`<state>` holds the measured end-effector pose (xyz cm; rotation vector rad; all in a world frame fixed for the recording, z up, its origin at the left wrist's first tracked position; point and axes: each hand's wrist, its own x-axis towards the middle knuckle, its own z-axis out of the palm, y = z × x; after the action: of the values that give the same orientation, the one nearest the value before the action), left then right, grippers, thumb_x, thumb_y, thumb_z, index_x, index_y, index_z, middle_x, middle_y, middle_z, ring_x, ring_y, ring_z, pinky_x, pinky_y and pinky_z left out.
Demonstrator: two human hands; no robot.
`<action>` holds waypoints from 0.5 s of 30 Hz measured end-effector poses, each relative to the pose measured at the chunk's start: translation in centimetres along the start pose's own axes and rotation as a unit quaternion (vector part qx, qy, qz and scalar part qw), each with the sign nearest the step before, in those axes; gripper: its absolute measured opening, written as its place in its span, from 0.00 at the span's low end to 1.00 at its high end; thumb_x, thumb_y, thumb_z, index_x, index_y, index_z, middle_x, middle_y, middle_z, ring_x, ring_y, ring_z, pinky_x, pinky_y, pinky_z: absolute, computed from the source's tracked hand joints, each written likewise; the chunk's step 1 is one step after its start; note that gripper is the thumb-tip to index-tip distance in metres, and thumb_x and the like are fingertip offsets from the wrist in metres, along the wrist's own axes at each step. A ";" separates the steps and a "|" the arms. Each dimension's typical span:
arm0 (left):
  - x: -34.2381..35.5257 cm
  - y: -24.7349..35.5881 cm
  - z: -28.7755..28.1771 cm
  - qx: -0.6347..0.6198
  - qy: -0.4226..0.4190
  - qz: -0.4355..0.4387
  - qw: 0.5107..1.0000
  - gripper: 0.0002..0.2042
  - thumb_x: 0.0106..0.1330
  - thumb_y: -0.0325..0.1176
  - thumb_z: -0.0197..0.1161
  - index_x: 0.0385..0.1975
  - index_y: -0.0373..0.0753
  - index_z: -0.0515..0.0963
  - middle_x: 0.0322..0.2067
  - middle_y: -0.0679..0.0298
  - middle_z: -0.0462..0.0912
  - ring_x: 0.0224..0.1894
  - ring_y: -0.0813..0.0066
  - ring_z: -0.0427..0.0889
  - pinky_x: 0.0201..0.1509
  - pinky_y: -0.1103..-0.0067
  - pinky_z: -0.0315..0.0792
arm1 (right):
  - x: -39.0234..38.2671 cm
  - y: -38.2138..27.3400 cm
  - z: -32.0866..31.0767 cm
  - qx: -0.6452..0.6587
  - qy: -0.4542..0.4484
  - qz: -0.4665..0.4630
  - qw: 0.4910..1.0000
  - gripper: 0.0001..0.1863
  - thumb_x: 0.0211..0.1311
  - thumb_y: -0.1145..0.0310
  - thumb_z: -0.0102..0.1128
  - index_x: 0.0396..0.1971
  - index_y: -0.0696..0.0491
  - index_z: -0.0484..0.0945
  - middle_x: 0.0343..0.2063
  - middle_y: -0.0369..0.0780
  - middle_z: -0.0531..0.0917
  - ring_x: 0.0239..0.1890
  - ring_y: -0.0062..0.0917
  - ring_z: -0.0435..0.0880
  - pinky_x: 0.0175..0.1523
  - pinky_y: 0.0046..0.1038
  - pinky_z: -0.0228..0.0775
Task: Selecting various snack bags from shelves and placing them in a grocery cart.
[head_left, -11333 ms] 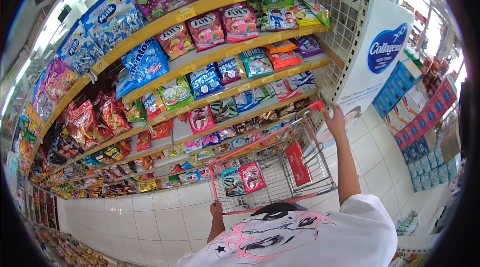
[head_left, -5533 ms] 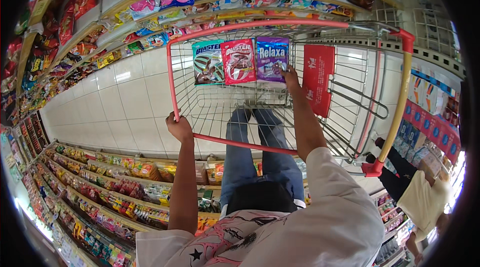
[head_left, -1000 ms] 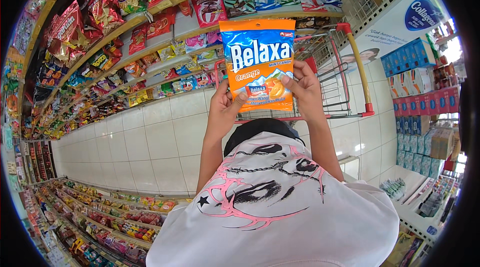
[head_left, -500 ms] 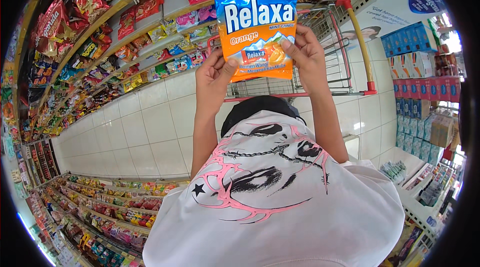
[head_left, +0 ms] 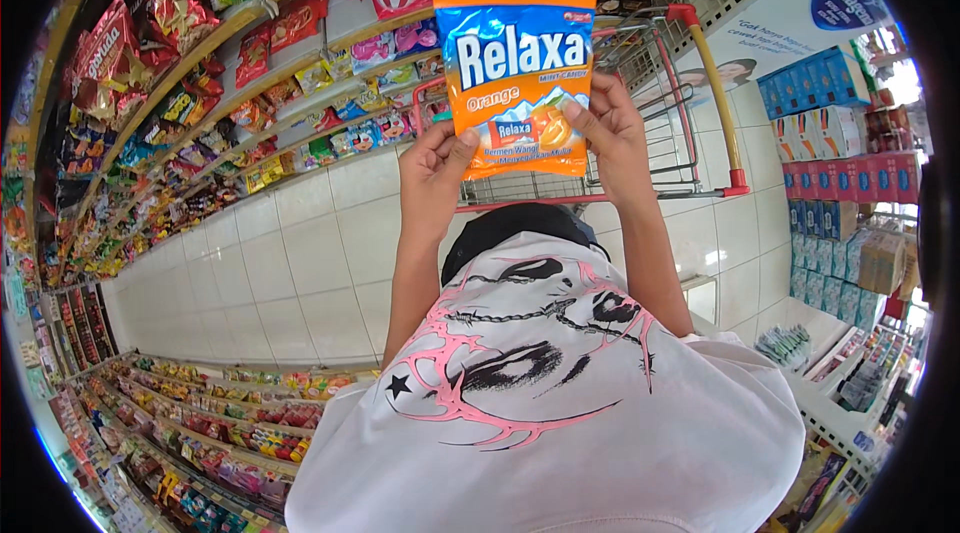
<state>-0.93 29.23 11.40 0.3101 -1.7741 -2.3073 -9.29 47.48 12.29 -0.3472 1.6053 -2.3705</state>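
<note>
In front of the shopping cart [head_left: 711,98], the left hand [head_left: 430,171] and right hand [head_left: 617,141] pinch opposite lower sides of the orange-and-blue candy bag [head_left: 520,81] (printed face showing); slackened pressure could drop it; uneven pulling could crease it.
</note>
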 end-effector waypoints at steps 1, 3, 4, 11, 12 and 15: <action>-0.1 -0.1 -0.1 0.005 0.003 -0.006 1.000 0.11 0.64 0.32 0.57 0.38 0.28 0.74 0.31 0.63 0.80 0.34 0.85 0.75 0.38 0.87 0.68 | -0.1 0.2 0.0 0.003 -0.003 -0.003 1.000 0.19 0.57 0.75 0.57 0.48 0.61 0.66 0.44 0.43 0.76 0.47 0.21 0.75 0.51 0.23 0.68; -0.1 -0.4 -0.3 0.010 0.007 -0.005 1.000 0.11 0.64 0.31 0.57 0.38 0.29 0.74 0.31 0.63 0.80 0.33 0.86 0.75 0.37 0.88 0.68 | -0.2 0.7 0.2 -0.002 -0.002 0.011 1.000 0.19 0.57 0.74 0.58 0.48 0.60 0.65 0.44 0.43 0.76 0.47 0.21 0.75 0.51 0.23 0.67; -0.1 -0.6 -0.2 0.018 0.020 -0.011 1.000 0.10 0.64 0.31 0.57 0.37 0.29 0.74 0.30 0.64 0.80 0.32 0.87 0.75 0.36 0.88 0.67 | -0.3 0.9 0.2 -0.003 -0.003 0.035 0.999 0.20 0.57 0.74 0.58 0.48 0.60 0.65 0.44 0.42 0.76 0.47 0.22 0.75 0.51 0.23 0.67; -0.6 -4.9 -1.1 0.031 0.035 -0.078 0.996 0.09 0.64 0.31 0.57 0.34 0.30 0.75 0.27 0.67 0.80 0.29 0.88 0.74 0.33 0.90 0.66 | -2.1 4.2 -0.5 -0.024 0.000 0.086 0.996 0.26 0.55 0.73 0.61 0.52 0.58 0.61 0.45 0.42 0.75 0.47 0.22 0.74 0.52 0.25 0.66; -0.6 -5.0 -1.1 0.030 0.034 -0.076 0.996 0.09 0.64 0.31 0.57 0.34 0.30 0.75 0.27 0.67 0.80 0.29 0.88 0.74 0.33 0.90 0.66 | -2.3 4.3 -0.6 -0.013 0.012 0.109 0.994 0.26 0.55 0.74 0.61 0.52 0.58 0.61 0.45 0.42 0.75 0.47 0.23 0.75 0.52 0.25 0.66; -0.5 -5.6 -1.0 -0.001 0.034 -0.099 0.994 0.09 0.64 0.31 0.57 0.35 0.30 0.75 0.27 0.66 0.80 0.30 0.88 0.74 0.32 0.89 0.66 | -2.2 4.9 -1.4 -0.006 0.032 0.142 0.989 0.25 0.54 0.74 0.61 0.52 0.58 0.62 0.44 0.43 0.76 0.46 0.23 0.75 0.51 0.24 0.67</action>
<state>-0.37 29.90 5.79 0.5821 -1.7816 -2.3980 -7.34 47.73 7.10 -0.0404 1.5790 -2.1770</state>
